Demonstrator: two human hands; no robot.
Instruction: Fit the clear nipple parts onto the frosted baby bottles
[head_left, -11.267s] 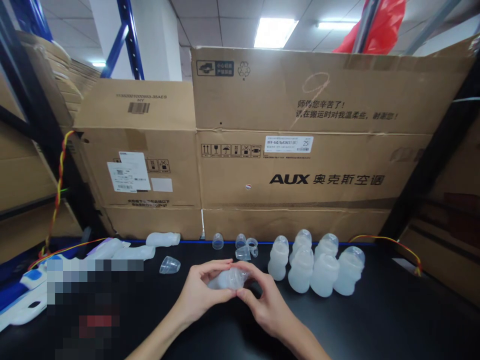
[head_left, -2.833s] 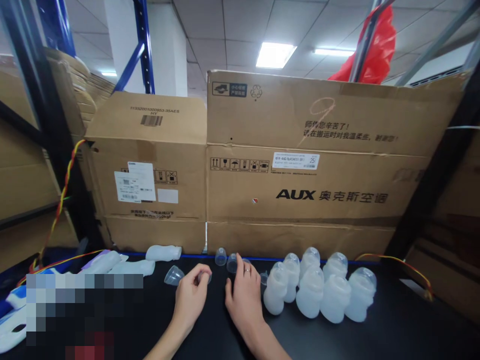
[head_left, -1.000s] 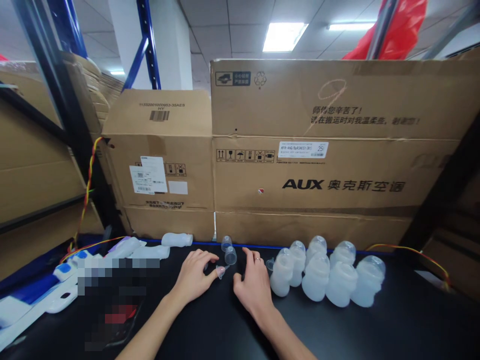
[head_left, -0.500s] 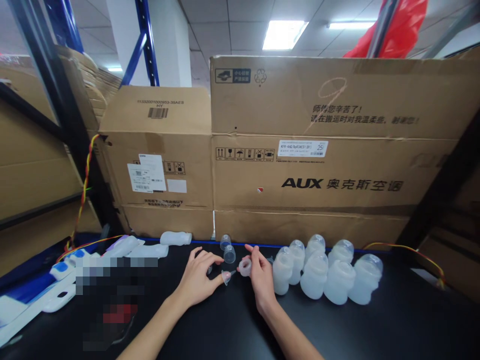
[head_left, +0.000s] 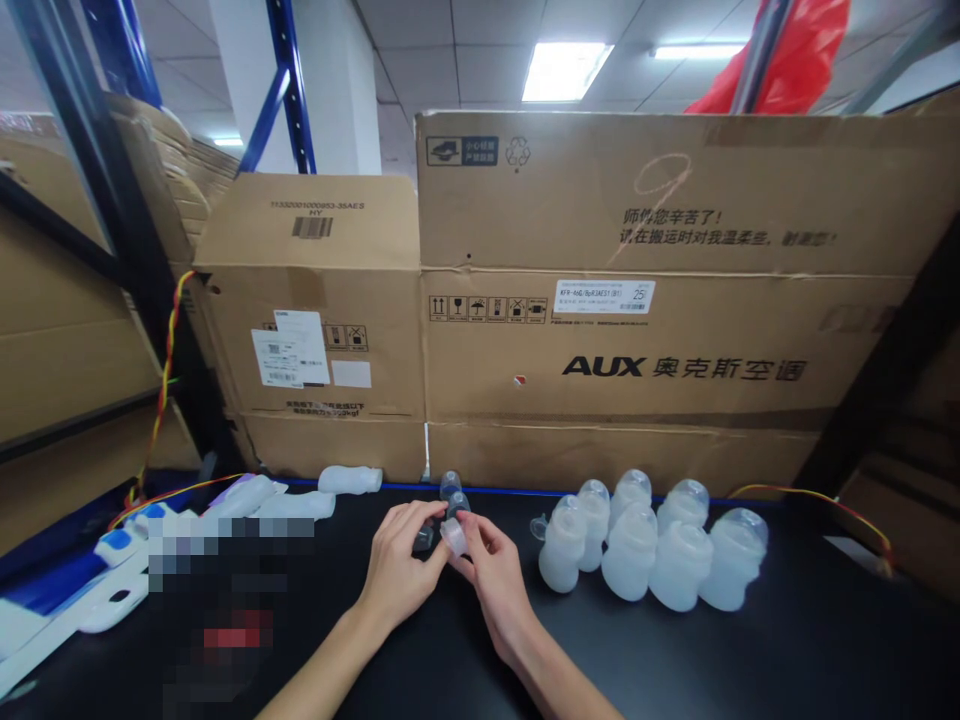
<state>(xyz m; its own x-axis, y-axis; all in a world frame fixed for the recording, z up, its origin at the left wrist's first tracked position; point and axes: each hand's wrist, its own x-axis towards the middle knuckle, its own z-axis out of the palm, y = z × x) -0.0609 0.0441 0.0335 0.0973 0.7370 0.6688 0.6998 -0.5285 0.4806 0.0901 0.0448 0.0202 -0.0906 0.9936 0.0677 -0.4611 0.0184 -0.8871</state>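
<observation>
- The translucent ring (head_left: 453, 537) is between the two hands, above the black work surface (head_left: 600, 660) and in front of the two clear caps.
- The right hand (head_left: 491, 570) grips the translucent ring between thumb and fingers, at the side of the ring nearer that hand.
- The left hand (head_left: 397, 565) is curled, with the back of the hand upward and the thumb extended to the translucent ring; contact appears at the thumb tip.
- A clear piece (head_left: 424, 540) shows beneath the left fingers. Whether the left hand grips it cannot be told.
- Two clear caps stand just beyond the fingertips: the rear cap (head_left: 450, 484) near the carton, the front cap (head_left: 457, 502) partly hidden by the hands.
- Seven translucent bottles (head_left: 628, 555) stand upright in a close group to the right of the right hand, each with a domed top.
- A small clear part (head_left: 538, 527) lies just beside the leftmost bottle of this group.
- To the left of the left hand, a frosted bottle (head_left: 350, 480) lies on its side near the base of the carton. Further pale items lie beside it, partly masked by pixelation.
- The cardboard carton (head_left: 495, 440) forms an upright wall behind the work surface.
</observation>
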